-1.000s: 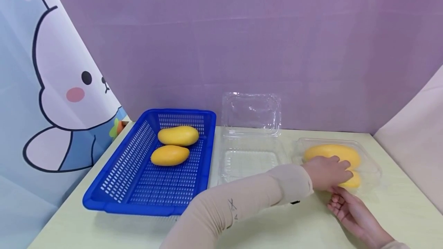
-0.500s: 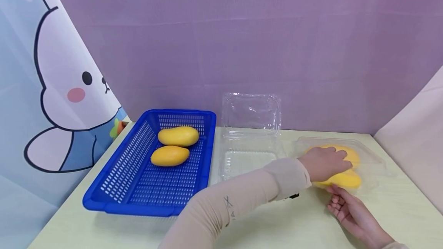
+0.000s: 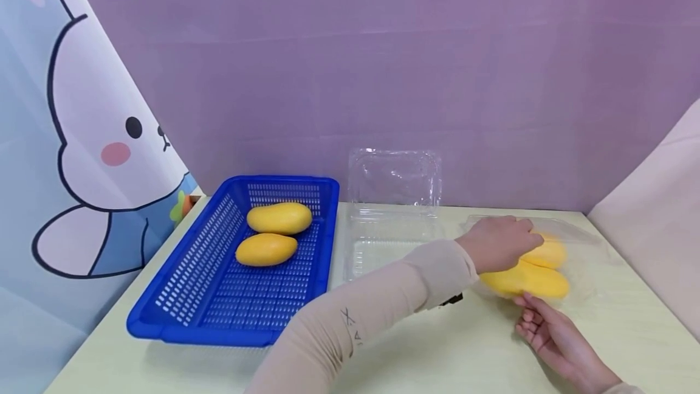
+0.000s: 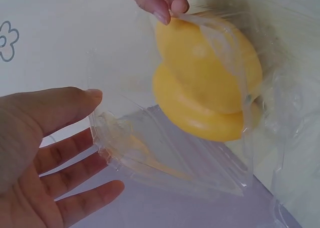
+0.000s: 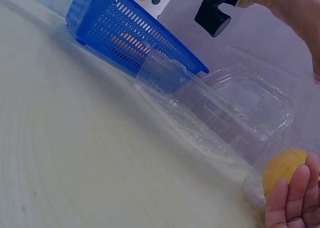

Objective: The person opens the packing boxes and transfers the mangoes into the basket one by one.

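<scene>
A clear plastic clamshell box (image 3: pixel 587 278) at the right of the table holds two yellow mangoes, the front mango (image 3: pixel 522 280) and the back mango (image 3: pixel 549 252). My left hand (image 3: pixel 499 243) reaches across and holds the edge of its lid (image 4: pixel 160 168) between thumb and fingers, as the left wrist view shows. The lid stands partly raised. In front of the box, my right hand (image 3: pixel 560 336) pinches the box's front rim between thumb and forefinger, its other fingers curled. The left hand hides part of the mangoes in the head view.
A blue plastic basket (image 3: pixel 158 328) with two mangoes (image 3: pixel 266 250) inside stands at the left. Between basket and box sits another clear clamshell (image 3: pixel 395 178), its lid upright at the back. A purple cloth (image 3: pixel 383 78) hangs behind the table.
My left hand has moved left and slightly back with the lid, and more of the front mango shows. My right hand has stayed at the front rim.
</scene>
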Action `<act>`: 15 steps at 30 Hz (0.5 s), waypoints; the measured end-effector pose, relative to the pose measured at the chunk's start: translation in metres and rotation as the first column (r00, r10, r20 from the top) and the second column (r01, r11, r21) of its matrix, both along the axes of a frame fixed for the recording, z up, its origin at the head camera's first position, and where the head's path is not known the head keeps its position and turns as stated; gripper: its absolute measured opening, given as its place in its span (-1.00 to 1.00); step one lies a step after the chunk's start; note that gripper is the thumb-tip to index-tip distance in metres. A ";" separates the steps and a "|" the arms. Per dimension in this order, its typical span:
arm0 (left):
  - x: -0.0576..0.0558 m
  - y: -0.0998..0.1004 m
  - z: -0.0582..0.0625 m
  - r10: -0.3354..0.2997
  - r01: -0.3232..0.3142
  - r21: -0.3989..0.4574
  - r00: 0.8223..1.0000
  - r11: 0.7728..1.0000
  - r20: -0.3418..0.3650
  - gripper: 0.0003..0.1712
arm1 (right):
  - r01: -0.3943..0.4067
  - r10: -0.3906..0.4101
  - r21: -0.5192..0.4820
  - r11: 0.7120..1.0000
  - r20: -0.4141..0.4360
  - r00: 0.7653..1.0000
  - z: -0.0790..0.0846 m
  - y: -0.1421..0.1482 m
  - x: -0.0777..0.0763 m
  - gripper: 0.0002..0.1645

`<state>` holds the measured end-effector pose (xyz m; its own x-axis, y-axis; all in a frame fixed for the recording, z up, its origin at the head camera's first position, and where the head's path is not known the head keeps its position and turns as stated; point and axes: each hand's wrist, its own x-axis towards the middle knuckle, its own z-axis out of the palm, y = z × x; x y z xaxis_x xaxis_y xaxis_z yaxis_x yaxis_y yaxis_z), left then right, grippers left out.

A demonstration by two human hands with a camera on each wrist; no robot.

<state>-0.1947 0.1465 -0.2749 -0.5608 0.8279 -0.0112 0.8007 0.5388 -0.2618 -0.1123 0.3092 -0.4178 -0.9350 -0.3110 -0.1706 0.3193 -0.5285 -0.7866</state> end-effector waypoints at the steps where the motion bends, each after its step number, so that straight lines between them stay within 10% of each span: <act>1: -0.001 -0.001 0.001 0.002 -0.002 0.010 1.000 1.000 -0.011 -0.59 | 0.000 0.000 0.003 1.000 0.003 1.000 0.000 0.000 0.000 -0.51; 15: -0.015 -0.008 0.014 0.065 -0.065 0.100 0.998 0.993 0.004 -0.65 | 0.018 -0.018 0.014 1.000 -0.007 1.000 0.000 -0.001 0.000 -0.52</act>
